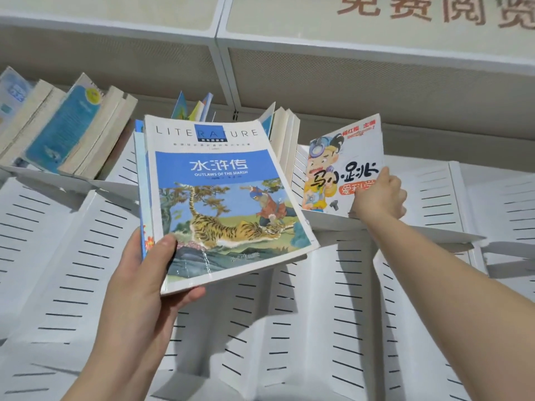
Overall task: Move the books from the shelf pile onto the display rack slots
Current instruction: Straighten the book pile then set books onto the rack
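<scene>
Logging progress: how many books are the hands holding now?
3 at least: tiger book on top in the left hand, a blue-edged book under it, cartoon book gripped by the right hand on the rack. More may hide beneath.

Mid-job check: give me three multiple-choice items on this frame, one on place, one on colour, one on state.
1. The cartoon book stands: A) on the rack ledge B) on the floor C) in a drawer.
2. Title band on the tiger-cover book: A) red B) blue C) green.
3. The left hand: A) hangs empty B) points upward C) grips a book stack.
Answers: A, its bottom edge sits on the ledge, with the right hand holding it; B, blue shows behind the white title; C, thumb on the cover, fingers beneath.
</scene>
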